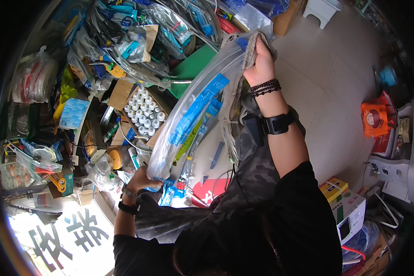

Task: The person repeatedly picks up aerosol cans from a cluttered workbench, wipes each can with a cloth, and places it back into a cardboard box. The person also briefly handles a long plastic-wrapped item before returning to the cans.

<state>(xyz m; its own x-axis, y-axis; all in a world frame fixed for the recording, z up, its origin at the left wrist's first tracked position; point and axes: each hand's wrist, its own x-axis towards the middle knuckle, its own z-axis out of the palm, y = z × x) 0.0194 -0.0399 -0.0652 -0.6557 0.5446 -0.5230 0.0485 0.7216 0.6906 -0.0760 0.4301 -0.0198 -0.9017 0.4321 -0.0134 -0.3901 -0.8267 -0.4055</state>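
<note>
A long clear plastic sleeve (179, 114) with a blue printed label curves across the middle, with braided flexible hose visible inside. At its upper end my right hand (260, 65) grips a grey-brown cloth (250, 55), which is wrapped over the sleeve. The cloth hangs down beside the sleeve. My left hand (141, 179) holds the sleeve's lower end, its thumb lying along the plastic and its other fingers partly hidden. Below the sleeve are more narrow packaged pieces with blue and green labels (189, 141).
An open carton (151, 138) of white-capped bottles sits left of the sleeve. Bagged hoses (124, 45) crowd the upper left. A green panel (193, 69) lies behind the sleeve. Pale tiled floor (317, 76) extends to the right, with boxes (350, 210) at lower right and a white stool (322, 12) above.
</note>
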